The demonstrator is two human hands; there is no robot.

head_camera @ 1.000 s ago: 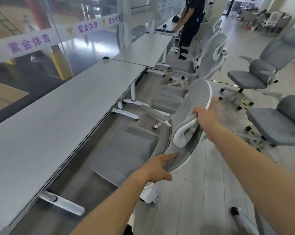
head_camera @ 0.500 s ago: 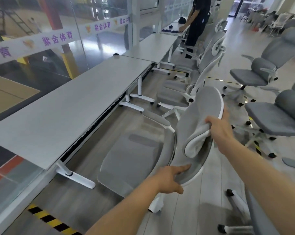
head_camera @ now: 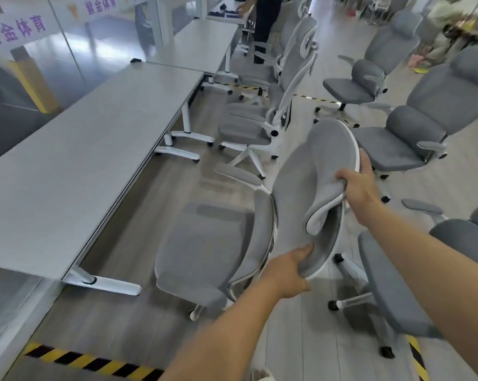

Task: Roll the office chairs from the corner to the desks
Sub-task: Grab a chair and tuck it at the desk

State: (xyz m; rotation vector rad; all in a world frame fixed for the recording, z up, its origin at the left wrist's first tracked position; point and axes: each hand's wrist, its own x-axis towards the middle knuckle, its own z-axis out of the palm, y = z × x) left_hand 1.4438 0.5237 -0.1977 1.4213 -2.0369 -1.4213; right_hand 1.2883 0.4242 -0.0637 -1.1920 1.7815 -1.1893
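A: Person (head_camera: 265, 28) at back, cut off by top edge, head & shoulders gone.
B: Yep. Left hand (head_camera: 284, 273) fingertips hidden under chair (head_camera: 205, 243) back; top-rt corner's just blur.

At left, along glass wall (head_camera: 40, 86): near surface (head_camera: 95, 160), second surface (head_camera: 199, 48) behind. Just right of near surface: office chair (head_camera: 205, 251), seat toward it. Ahead in same row: second chair (head_camera: 249, 130). Well right: loose chairs (head_camera: 397, 144). On floor, near left: tape line (head_camera: 81, 362).

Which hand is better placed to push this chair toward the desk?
Probably right: right hand grips the headrest of the grey fabric office chair, opposite the long grey desk; left hand holds its near edge.
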